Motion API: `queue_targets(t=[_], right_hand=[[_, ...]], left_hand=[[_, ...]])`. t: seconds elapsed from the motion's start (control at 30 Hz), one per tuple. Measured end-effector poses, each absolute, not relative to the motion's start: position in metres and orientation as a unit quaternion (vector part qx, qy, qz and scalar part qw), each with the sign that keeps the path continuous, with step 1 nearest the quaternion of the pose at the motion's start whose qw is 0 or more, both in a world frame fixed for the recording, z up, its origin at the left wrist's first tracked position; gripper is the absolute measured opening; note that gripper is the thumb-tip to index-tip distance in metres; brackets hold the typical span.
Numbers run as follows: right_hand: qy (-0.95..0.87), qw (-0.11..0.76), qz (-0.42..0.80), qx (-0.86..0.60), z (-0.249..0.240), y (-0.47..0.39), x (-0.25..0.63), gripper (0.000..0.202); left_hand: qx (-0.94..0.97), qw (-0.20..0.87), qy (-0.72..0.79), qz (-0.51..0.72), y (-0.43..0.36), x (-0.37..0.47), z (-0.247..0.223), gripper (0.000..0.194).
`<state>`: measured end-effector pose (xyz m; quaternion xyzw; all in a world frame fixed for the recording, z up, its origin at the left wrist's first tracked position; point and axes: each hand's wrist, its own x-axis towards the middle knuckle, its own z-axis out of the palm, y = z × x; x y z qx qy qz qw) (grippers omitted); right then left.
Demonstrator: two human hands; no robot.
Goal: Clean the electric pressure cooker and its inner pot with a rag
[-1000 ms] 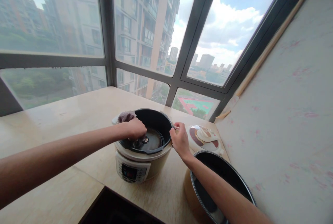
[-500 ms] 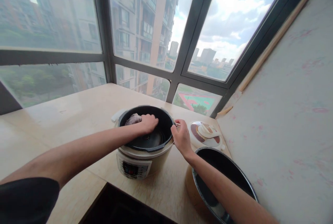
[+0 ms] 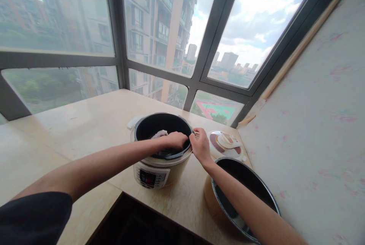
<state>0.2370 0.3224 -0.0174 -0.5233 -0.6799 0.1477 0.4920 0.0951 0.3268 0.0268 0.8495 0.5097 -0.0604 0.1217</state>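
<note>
The cooker (image 3: 179, 173) keeps about the same spot on the counter (image 3: 80, 123), while the left arm (image 3: 114, 163) has swung right across its mouth, and a dark sleeve (image 3: 37, 214) shows that was out of view a second ago. The left hand (image 3: 178, 140) has gone from the left part of the cooker's inside to the right, near the right hand (image 3: 200, 144), so the wiping, as it looks, is now on that side. Its fingers are curled on the cloth (image 3: 159, 134), though the tips are hidden. The right hand stays clamped on the cooker's right edge, thumb and fingers together. The cloth is bunched inside the cooker, bulging out left of the knuckles; what it touches below cannot be seen.

Around this, the window (image 3: 194, 82) fills the back and a patterned wall (image 3: 319, 116) closes off the right. A black panel (image 3: 142, 222) lies in front of the cooker. The pot (image 3: 210, 195) stands close by on the right, under the right forearm, and crowds that elbow's room. The lid (image 3: 225, 144) sits just beside the right hand, behind the pot
</note>
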Motion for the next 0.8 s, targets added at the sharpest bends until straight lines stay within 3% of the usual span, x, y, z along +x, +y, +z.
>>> queue_targets(t=[0.1, 0.27, 0.4, 0.6, 0.8], right_hand=[[-0.681, 0.492, 0.143, -0.524, -0.018, 0.323, 0.237, 0.033], [-0.679, 0.495, 0.139, -0.524, -0.019, 0.323, 0.237, 0.033], [-0.681, 0.493, 0.143, -0.522, -0.018, 0.322, 0.237, 0.032], [-0.676, 0.489, 0.156, -0.528, -0.018, 0.322, 0.237, 0.033], [-0.679, 0.496, 0.149, -0.52, -0.02, 0.324, 0.237, 0.03]], left_hand=[[0.857, 0.156, 0.484, -0.085, 0.321, 0.089, 0.032, 0.038], [0.854, 0.336, 0.375, -0.129, 0.32, 0.054, 0.04, 0.05], [0.823, 0.378, 0.396, -0.154, 0.321, 0.033, 0.036, 0.055], [0.796, 0.272, 0.498, -0.212, 0.326, 0.028, 0.038, 0.04], [0.802, 0.134, 0.558, -0.165, 0.329, 0.019, 0.04, 0.047]])
